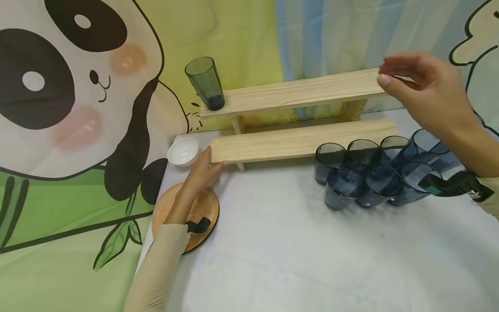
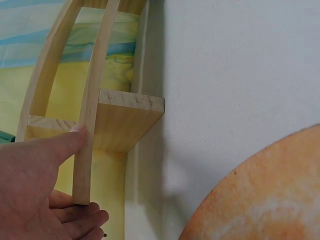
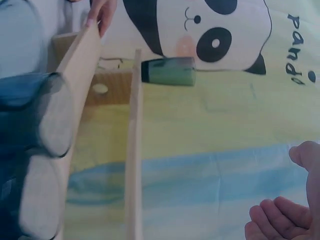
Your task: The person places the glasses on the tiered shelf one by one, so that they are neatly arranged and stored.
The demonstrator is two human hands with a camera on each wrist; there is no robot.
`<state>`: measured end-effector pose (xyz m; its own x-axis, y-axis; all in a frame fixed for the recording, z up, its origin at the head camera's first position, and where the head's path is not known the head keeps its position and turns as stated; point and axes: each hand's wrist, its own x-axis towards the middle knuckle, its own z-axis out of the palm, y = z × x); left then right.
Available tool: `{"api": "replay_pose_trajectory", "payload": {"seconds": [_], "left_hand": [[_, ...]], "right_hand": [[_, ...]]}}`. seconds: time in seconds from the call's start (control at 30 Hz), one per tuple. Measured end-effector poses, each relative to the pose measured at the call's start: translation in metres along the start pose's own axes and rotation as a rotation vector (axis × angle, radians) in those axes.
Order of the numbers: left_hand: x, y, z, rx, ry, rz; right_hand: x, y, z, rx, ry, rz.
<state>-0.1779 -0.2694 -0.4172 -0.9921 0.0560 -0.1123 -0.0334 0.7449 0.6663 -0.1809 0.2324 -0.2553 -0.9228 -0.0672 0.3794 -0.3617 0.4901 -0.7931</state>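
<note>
Take in the panda-printed backdrop (image 1: 241, 26) first, then the white-covered desk (image 1: 273, 268) before it. Note the two-tier wooden shelf (image 1: 273, 98) at the back of the desk, with the lower board (image 1: 296, 141) forward of the upper board (image 1: 331, 89). Find the cluster of blue-grey glasses (image 1: 345, 190) upright and close together by the lower board's right part, and the round orange-brown plate (image 1: 208, 201) beneath the left arm (image 1: 156, 268). Read the right hand (image 1: 429, 86) as empty, with loosely curved fingers, raised near the upper board's right end. Read the left hand (image 1: 200, 171) as gripping the lower board's left end. See the lone glass (image 1: 204, 82) upright at the upper board's left end, and the white bowl (image 1: 183, 151) just beside the left hand.

Treat the step, at a guess, as steadying the shelf. Hold firmly without lifting, to spare the lone glass a tip. Keep the right arm (image 1: 477, 149) clear of the glass rims. Make any adjustment slow and level.
</note>
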Motion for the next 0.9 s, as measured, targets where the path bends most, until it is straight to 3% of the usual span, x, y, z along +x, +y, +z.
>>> {"api": "replay_pose_trajectory", "payload": {"seconds": [0.1, 0.23, 0.47, 0.6, 0.7, 0.9], "left_hand": [[0.000, 0.000, -0.001, 0.004, -0.001, 0.002], [-0.001, 0.000, -0.002, 0.010, -0.003, 0.004], [-0.002, 0.000, 0.000, 0.017, -0.012, 0.008], [-0.001, -0.001, 0.000, 0.018, -0.013, 0.013], [0.000, -0.001, 0.000, 0.012, -0.016, 0.019], [-0.001, -0.002, 0.001, 0.013, -0.017, 0.002]], "right_hand": [[-0.027, 0.017, -0.015, -0.092, 0.054, 0.078], [-0.060, 0.041, -0.028, -0.111, 0.137, 0.171], [-0.123, 0.096, -0.034, -0.114, 0.202, 0.182], [-0.156, 0.121, -0.031, -0.162, 0.234, 0.255], [-0.174, 0.133, -0.029, -0.163, 0.218, 0.323], [-0.193, 0.146, -0.017, -0.179, 0.076, 0.411]]}}
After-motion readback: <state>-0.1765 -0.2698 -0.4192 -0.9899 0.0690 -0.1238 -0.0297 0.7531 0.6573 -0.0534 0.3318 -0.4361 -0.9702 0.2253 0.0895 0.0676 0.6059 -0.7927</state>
